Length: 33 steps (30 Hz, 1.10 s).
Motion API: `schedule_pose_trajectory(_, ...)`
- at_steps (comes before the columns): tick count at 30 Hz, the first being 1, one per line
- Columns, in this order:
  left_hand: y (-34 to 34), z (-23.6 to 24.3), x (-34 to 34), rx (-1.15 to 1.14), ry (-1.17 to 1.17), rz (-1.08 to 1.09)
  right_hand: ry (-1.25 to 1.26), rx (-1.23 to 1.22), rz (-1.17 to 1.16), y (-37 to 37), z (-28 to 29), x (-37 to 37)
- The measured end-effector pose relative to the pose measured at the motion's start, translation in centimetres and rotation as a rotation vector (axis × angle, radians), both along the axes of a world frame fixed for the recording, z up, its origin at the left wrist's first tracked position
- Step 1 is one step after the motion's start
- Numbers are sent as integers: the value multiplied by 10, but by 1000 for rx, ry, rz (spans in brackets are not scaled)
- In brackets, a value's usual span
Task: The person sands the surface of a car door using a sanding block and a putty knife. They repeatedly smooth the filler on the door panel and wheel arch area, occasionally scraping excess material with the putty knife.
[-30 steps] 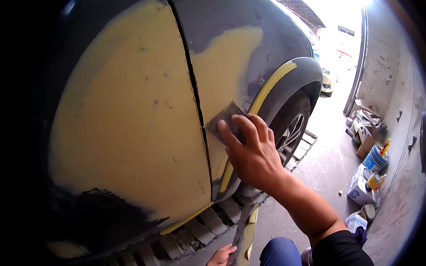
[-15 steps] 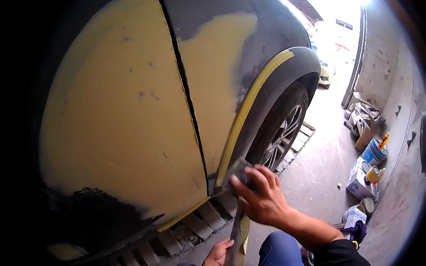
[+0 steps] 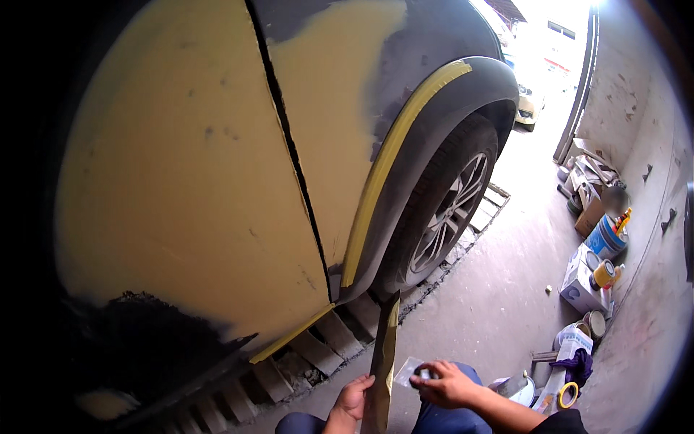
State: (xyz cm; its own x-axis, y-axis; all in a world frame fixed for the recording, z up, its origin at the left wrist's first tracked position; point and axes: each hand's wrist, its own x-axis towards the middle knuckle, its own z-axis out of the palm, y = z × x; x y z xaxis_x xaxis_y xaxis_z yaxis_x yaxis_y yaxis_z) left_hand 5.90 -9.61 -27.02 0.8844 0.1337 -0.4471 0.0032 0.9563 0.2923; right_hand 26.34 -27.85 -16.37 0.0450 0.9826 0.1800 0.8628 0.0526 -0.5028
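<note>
My left hand [image 3: 353,398] is closed on the edge of a long dark strip [image 3: 379,362] with a yellow smear along one side. The strip stands tilted up toward the tyre. Just right of it, my right hand [image 3: 448,385] pinches a small translucent flat plate [image 3: 408,370] that looks like a plastic spreader. Ahead is the car's side panel [image 3: 195,188], covered with a broad coat of yellow filler and split by a dark door gap. Yellow masking tape [image 3: 394,152] runs along the black wheel arch trim [image 3: 426,141]; another tape strip [image 3: 293,334] follows the lower door edge.
The rear wheel [image 3: 452,210] stands beside a floor grate [image 3: 318,351]. Along the right wall are a blue bucket [image 3: 606,237], a white box [image 3: 580,278], open cans, a purple cloth [image 3: 578,367] and a tape roll [image 3: 568,396]. Another car [image 3: 530,105] shows outside.
My right hand has drawn back from the lower corner of the wheel arch, down toward my knee and beside the strip. My left hand still holds the strip. The view has shifted slightly.
</note>
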Motion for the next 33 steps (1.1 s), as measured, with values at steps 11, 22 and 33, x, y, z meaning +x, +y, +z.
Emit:
schedule_pose_trajectory(11, -6, -28, -15, 87, 140, -108, -113, 810, -323, 170, 183, 33)
schedule_pose_trajectory(22, -10, -38, -25, 68, 154, -129, -227, 980, -468, 243, 225, 15)
schedule_pose_trajectory(33, -5, -52, -37, 50, 148, -121, -136, 855, -437, 241, 150, -17)
